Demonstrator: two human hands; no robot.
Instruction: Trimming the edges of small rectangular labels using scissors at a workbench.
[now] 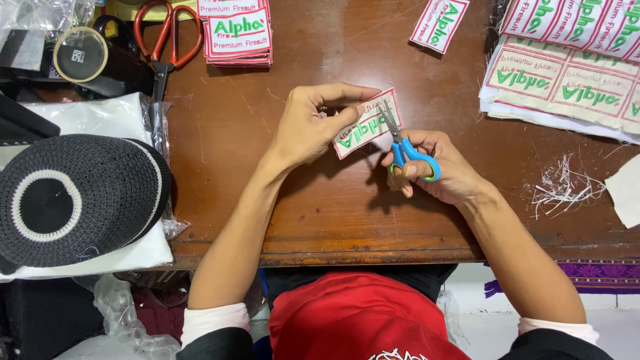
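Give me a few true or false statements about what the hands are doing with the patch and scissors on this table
1. The right hand holds blue scissors. True.
2. The left hand holds a patch. True.
3. The orange scissors are in the left hand. False: they lie at the table's far edge.
4. The knitted cap sits on the right. False: it is on the left.
5. Thread scraps lie right of the hands. True.
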